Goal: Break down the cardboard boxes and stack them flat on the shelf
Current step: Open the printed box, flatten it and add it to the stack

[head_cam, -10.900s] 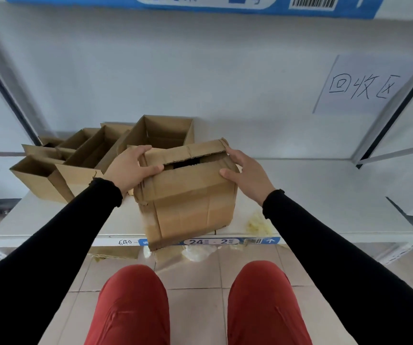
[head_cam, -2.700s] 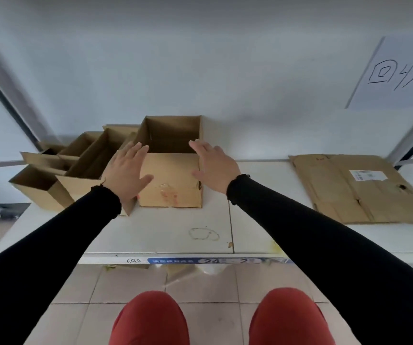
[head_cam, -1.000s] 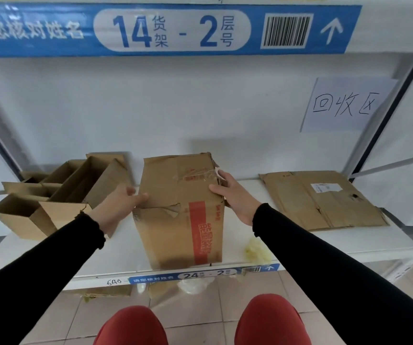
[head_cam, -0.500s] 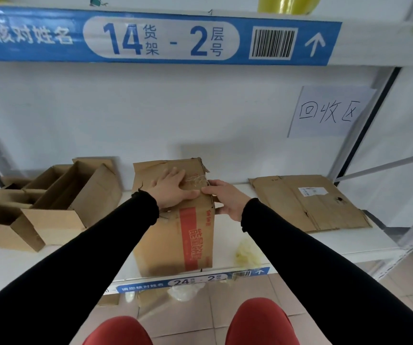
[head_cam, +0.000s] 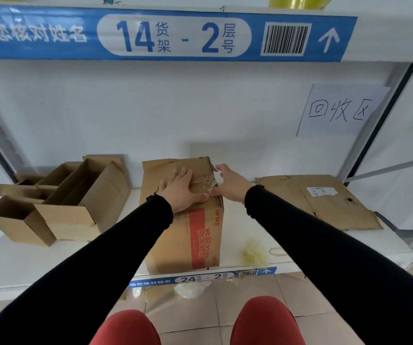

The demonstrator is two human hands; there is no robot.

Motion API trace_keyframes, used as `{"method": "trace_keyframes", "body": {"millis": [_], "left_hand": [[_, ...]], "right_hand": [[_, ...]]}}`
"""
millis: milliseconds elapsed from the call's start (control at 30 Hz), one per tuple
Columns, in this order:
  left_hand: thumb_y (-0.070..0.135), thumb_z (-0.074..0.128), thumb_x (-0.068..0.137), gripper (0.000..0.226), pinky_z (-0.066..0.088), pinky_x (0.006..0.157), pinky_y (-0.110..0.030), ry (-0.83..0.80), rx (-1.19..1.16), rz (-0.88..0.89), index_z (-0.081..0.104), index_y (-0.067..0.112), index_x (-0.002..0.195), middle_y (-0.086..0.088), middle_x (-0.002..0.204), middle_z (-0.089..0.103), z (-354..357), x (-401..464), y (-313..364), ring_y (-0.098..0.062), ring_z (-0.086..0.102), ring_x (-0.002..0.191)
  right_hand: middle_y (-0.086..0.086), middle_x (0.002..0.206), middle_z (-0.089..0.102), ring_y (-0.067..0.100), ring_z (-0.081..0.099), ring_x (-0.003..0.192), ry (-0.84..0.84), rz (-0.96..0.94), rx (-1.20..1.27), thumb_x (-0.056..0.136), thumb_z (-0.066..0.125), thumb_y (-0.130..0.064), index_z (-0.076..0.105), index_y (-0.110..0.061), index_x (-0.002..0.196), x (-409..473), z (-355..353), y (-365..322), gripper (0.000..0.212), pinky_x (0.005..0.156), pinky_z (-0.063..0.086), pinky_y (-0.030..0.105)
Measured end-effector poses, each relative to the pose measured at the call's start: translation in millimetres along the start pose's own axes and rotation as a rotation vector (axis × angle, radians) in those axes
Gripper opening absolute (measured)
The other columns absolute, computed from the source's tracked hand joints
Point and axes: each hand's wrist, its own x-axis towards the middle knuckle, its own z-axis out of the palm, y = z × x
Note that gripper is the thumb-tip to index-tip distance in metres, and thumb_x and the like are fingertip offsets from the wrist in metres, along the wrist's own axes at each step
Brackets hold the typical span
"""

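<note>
Taped box [head_cam: 185,232]: upright on shelf [head_cam: 51,260]. Left hand [head_cam: 181,191] laid flat on top, fingers spread. Right hand [head_cam: 230,186] at top right edge, fingers apart.

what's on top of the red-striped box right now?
The left hand lies flat on the red-striped box, over clear tape; the right hand is at its right top edge. Contents hidden: top closed.
</note>
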Motion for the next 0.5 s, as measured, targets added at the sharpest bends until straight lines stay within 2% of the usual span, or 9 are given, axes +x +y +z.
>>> {"method": "trace_keyframes", "body": {"millis": [67,100,233,400,500], "left_hand": [[0.07,0.059,0.084,0.105,-0.005,0.123,-0.049,0.0,-0.002,0.004,0.007,0.021,0.161,0.003,0.169,-0.002,1,-1,1,-0.016,-0.011,0.154],[0.07,0.059,0.084,0.106,-0.005,0.123,-0.049,-0.002,0.003,0.004,0.007,0.021,0.161,0.003,0.169,-0.002,1,-1,1,-0.016,-0.011,0.154],[0.07,0.059,0.085,0.106,-0.005,0.122,-0.048,-0.011,0.009,-0.002,0.006,0.021,0.162,0.003,0.169,-0.002,-1,-2,2,-0.016,-0.011,0.154],[0.068,0.059,0.086,0.104,-0.005,0.124,-0.049,-0.015,0.001,-0.001,0.006,0.021,0.161,0.004,0.169,-0.003,-1,-2,1,-0.015,-0.012,0.154],[0.068,0.058,0.086,0.103,-0.005,0.124,-0.048,-0.011,-0.007,0.005,0.006,0.022,0.161,0.004,0.169,-0.004,-1,-3,-2,-0.014,-0.012,0.154]], "right_hand": [[0.006,0.147,0.045,0.027,0.049,0.13,0.009,-0.116,-0.329,0.086,0.075,-0.038,0.038,-0.023,0.151,5,-11,-5,0.076,0.104,0.043,0.041],[0.004,0.143,0.049,0.027,0.05,0.127,0.003,-0.161,-0.467,0.086,0.074,-0.042,0.045,-0.024,0.147,6,-17,-11,0.069,0.102,0.045,0.043],[-0.001,0.115,0.063,0.021,0.058,0.105,-0.064,-0.319,-0.937,0.087,0.069,-0.051,0.064,-0.024,0.122,12,-30,-35,0.044,0.079,0.05,0.038],[-0.001,0.092,0.067,0.022,0.065,0.083,-0.089,-0.462,-1.198,0.092,0.065,-0.043,0.07,-0.019,0.106,20,-32,-48,0.028,0.069,0.05,0.034],[-0.004,0.073,0.053,0.021,0.057,0.072,-0.06,-0.62,-1.248,0.098,0.055,-0.03,0.058,-0.017,0.087,18,-31,-42,0.018,0.061,0.043,0.033]]}}
